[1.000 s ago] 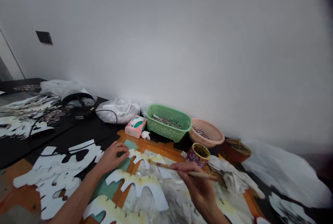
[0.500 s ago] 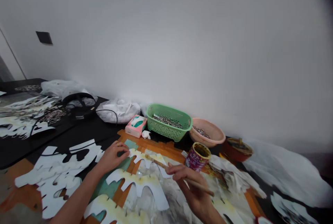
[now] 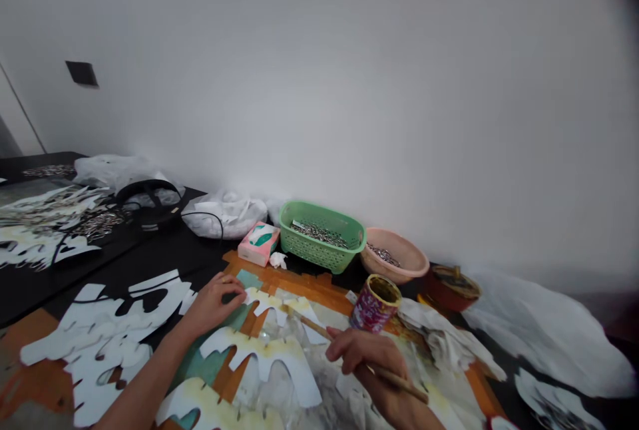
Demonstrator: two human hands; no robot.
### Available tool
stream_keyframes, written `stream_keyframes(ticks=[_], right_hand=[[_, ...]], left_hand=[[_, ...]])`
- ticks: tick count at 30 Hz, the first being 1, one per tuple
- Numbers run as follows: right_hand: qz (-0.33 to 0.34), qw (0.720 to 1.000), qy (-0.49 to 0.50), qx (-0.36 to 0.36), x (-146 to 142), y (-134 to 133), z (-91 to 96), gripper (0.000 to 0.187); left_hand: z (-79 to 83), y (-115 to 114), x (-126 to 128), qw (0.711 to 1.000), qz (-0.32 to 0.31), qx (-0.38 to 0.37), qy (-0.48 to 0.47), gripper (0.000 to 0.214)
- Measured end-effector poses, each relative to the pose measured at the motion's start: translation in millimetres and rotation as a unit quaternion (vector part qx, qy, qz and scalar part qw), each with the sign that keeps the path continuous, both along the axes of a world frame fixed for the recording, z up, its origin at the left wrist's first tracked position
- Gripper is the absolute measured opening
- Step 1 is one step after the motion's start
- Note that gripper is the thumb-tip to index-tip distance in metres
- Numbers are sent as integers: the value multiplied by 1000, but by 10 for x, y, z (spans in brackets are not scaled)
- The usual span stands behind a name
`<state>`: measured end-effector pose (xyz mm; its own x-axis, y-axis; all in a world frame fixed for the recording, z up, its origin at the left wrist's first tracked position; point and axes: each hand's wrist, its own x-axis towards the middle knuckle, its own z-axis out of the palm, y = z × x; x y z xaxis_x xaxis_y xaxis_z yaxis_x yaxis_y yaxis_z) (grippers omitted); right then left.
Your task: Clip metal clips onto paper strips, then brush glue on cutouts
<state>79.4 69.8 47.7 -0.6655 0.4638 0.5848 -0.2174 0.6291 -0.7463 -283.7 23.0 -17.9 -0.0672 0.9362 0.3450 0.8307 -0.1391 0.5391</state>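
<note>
My right hand (image 3: 367, 357) is closed around a thin wooden brush (image 3: 319, 330), whose tip rests on a white cut-out piece (image 3: 279, 303) smeared with yellow glue. My left hand (image 3: 212, 302) lies with its fingers pressed on the left end of that same piece, holding it flat. More white cut-out pieces (image 3: 269, 357) lie in a row just in front of both hands on an orange and teal mat. A glue tin (image 3: 374, 302) with a yellow rim stands right behind my right hand.
Along the white wall stand a green basket (image 3: 322, 243) and a pink bowl (image 3: 397, 260) with metal parts, a pink tissue box (image 3: 259, 243), and a dark red pot (image 3: 452, 287). White pieces (image 3: 104, 337) are piled at the left; rags (image 3: 444, 337) lie at the right.
My right hand has drawn back toward me and down, swinging the brush tip leftward onto the white piece. My left hand has stayed put.
</note>
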Motion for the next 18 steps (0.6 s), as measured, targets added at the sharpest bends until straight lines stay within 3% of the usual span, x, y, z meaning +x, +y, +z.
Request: stream_keyframes(ticks=[8, 14, 18], right_hand=[[-13, 1000, -2, 18, 153, 163, 110, 32], [-93, 996, 1, -4, 289, 207, 215, 34], [-98, 995, -18, -8, 310, 177, 179, 37]], left_hand=[[46, -17, 41, 1000, -2, 2, 0, 26], [65, -18, 52, 1000, -4, 2, -5, 28], [54, -14, 47, 1000, -4, 2, -10, 27]])
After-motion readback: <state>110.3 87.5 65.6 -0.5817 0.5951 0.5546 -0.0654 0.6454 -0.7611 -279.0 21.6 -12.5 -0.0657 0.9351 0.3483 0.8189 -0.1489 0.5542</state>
